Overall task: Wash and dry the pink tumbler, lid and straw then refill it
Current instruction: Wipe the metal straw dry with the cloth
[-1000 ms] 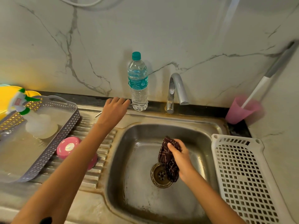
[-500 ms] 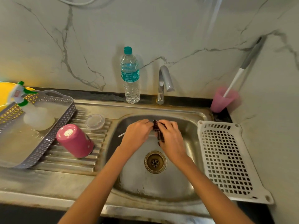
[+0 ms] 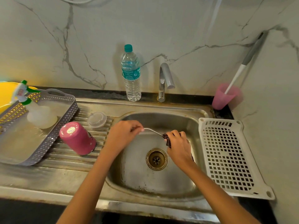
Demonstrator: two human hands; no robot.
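Holding the metal straw (image 3: 152, 130) over the middle of the sink (image 3: 161, 116), both forearms coming in across the sink's near rim. Pinching one end of the straw with the left hand (image 3: 124, 135), thumb and curled fingers closed on it. Clamping a dark scrubbing cloth (image 3: 167, 139) round the straw's other end with the right hand (image 3: 179, 145), fingers curled tight over the cloth. Below the straw, in the sink floor, a round drain (image 3: 157, 159).

Right of the sink, up against its rim, a white slotted basket (image 3: 226, 159) lying flat. Left of the sink, on the ribbed drainboard, the pink tumbler (image 3: 77, 138) standing mouth down, a round sticker on its upturned base. Just behind the tumbler, toward the sink's far left corner, the clear lid (image 3: 97, 119) flat on the ribs, apart from the tumbler. Further left of the sink, a grey perforated tray (image 3: 64, 126) overlapping the drainboard, with a pale spray bottle (image 3: 40, 115) inside.

Behind the sink, on the dark bench strip against the marble wall: a water bottle (image 3: 131, 75) with a teal cap, upright, just left of the chrome tap (image 3: 165, 78). Beyond the sink's far right corner, a pink cup (image 3: 223, 97) with a long white-and-grey handle (image 3: 239, 73) leaning out of it against the wall.
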